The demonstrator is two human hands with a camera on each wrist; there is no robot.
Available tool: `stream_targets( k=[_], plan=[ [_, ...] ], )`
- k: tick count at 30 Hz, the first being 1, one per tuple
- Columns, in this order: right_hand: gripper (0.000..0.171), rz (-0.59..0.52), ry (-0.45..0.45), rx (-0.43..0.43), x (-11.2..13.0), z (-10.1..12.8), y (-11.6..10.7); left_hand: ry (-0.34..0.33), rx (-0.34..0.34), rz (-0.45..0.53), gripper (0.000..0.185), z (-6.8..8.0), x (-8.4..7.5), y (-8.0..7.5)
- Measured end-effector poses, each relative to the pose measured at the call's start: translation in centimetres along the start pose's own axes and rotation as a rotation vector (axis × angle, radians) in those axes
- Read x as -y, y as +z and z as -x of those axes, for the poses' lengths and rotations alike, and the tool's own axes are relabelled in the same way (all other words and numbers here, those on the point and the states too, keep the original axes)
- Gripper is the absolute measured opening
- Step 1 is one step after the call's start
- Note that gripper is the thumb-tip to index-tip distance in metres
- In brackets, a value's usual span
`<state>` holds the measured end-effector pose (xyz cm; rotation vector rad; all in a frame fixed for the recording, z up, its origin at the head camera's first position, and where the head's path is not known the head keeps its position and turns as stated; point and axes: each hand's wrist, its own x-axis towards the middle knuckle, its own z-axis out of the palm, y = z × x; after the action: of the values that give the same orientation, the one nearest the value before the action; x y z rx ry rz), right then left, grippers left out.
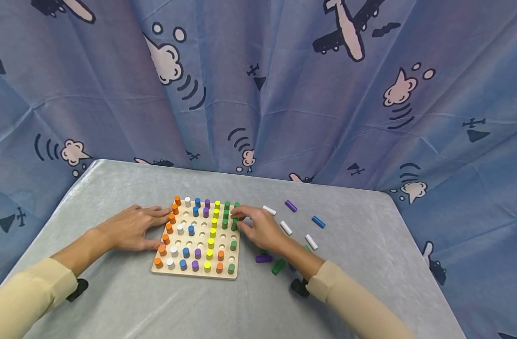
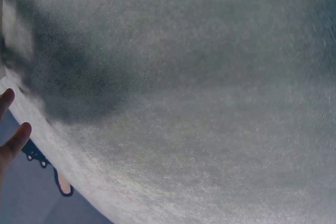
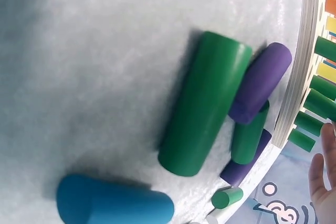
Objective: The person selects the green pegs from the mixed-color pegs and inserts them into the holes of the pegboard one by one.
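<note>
Pegboard [image 1: 197, 270] flat on grey desk [image 1: 347, 282], most holes filled with upright coloured pegs in columns. Left hand [image 1: 133, 228] at board's left edge, fingers straight, resting against it, gripping nothing. Right hand [image 1: 260, 228] at board's right edge, fingers pinching green peg [image 1: 234, 224] standing in rightmost column. Loose white, purple, blue and green pegs lying on desk right of board; purple peg [image 1: 263, 258] just beside right wrist.

The left hand [image 1: 133, 228] rests on the peg board [image 1: 197, 273] edge; the right hand [image 1: 260, 228] pinches a green peg [image 1: 234, 224].
</note>
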<state>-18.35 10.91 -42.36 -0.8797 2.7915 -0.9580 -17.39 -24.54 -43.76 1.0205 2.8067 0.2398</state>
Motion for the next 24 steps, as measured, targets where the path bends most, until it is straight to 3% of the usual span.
stream_targets(
  k=[17,24],
  plan=[
    [0.037,0.043,0.000,0.022,-0.18,-0.06,0.28,-0.018,0.006,0.005,0.087,-0.06,0.02,0.18],
    [0.034,0.026,-0.020,-0.007,-0.34,0.00,-0.27,-0.009,-0.003,-0.003,0.085,0.03,0.06,0.20]
  ],
)
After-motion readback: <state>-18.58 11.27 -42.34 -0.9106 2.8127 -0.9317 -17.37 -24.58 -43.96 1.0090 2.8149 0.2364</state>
